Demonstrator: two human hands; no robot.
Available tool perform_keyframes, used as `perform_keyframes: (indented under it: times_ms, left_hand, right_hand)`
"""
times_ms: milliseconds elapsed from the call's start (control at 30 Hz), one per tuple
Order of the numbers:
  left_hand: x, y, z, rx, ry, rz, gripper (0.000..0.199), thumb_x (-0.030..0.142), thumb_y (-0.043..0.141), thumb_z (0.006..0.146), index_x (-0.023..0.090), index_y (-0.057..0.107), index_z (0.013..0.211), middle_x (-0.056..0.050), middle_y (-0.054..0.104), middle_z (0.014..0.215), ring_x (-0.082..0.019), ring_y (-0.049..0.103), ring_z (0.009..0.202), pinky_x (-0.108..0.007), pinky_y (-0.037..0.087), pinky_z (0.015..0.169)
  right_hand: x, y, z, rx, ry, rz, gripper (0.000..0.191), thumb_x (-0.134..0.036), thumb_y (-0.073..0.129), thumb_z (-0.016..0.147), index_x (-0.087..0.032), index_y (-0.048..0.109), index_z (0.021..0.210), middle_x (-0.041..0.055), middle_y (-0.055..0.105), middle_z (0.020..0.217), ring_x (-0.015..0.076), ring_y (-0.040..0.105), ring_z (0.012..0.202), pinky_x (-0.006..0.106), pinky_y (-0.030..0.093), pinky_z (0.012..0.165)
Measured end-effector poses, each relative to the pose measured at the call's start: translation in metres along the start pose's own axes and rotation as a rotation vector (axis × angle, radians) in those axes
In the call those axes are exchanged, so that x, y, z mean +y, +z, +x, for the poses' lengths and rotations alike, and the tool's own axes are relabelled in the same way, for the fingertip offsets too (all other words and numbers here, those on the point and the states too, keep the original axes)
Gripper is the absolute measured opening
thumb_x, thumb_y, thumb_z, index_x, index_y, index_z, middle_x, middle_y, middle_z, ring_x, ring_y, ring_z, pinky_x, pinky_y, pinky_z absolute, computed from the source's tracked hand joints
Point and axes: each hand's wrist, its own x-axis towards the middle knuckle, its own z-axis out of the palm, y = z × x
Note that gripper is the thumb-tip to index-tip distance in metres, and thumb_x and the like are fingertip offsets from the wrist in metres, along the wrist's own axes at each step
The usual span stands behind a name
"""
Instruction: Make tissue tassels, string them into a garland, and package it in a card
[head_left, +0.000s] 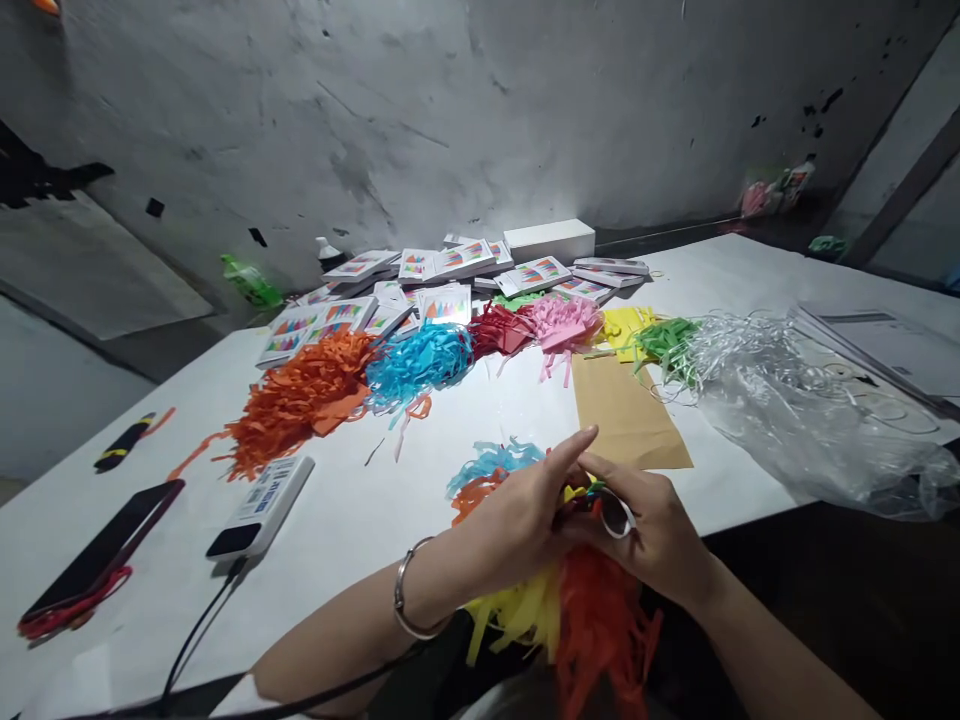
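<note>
My left hand (517,525) and my right hand (664,530) meet near the table's front edge, fingers closed around the gathered middle of tissue paper tassels. Below them hang a red-orange tassel (600,625) and a yellow tassel (517,610). Past my left hand, light blue fringe (499,458) and orange fringe (478,493) lie on the table. A small white ring or loop (618,513) shows at my right fingers, with bits of yellow and green paper beside it. My fingers hide most of the gathered part.
Tassel piles in orange (300,400), blue (424,365), red, pink (566,322), yellow and green form an arc. Behind are printed packs (457,260). A brown paper sheet (630,415) and clear plastic bag (810,440) lie right; a phone (101,550) and cabled white device (262,510) left.
</note>
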Motion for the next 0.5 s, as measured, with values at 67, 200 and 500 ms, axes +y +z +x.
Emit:
perform_keyframes:
  times_ms: [67, 200, 500]
  left_hand:
    - [0.000, 0.008, 0.003, 0.092, -0.002, -0.023, 0.094, 0.013, 0.064, 0.088, 0.037, 0.003, 0.156, -0.005, 0.062, 0.105, -0.012, 0.058, 0.073, -0.023, 0.047, 0.063]
    - [-0.006, 0.015, 0.004, 0.249, -0.015, -0.136, 0.113, 0.018, 0.079, 0.077, 0.047, 0.000, 0.153, -0.010, 0.043, 0.134, -0.008, 0.057, 0.074, -0.021, 0.047, 0.059]
    - [-0.008, 0.007, 0.004, 0.114, 0.116, -0.002, 0.109, 0.018, 0.074, 0.082, 0.044, -0.004, 0.155, -0.019, 0.029, 0.150, -0.015, 0.059, 0.086, -0.032, 0.054, 0.074]
  right_hand:
    - [-0.001, 0.009, -0.002, 0.102, -0.075, -0.017, 0.034, -0.028, 0.062, 0.093, -0.025, 0.066, 0.126, 0.0062, 0.077, 0.099, 0.0190, 0.073, 0.081, 0.029, 0.057, 0.071]
    - [-0.005, 0.013, -0.006, 0.150, -0.066, 0.065, 0.024, -0.019, 0.060, 0.093, -0.025, 0.073, 0.112, 0.0039, 0.078, 0.092, 0.0170, 0.075, 0.077, 0.026, 0.059, 0.069]
    - [-0.006, 0.019, -0.005, 0.094, -0.003, 0.136, 0.011, -0.027, 0.068, 0.088, -0.024, 0.076, 0.095, 0.0023, 0.079, 0.083, 0.0171, 0.074, 0.068, 0.026, 0.060, 0.064]
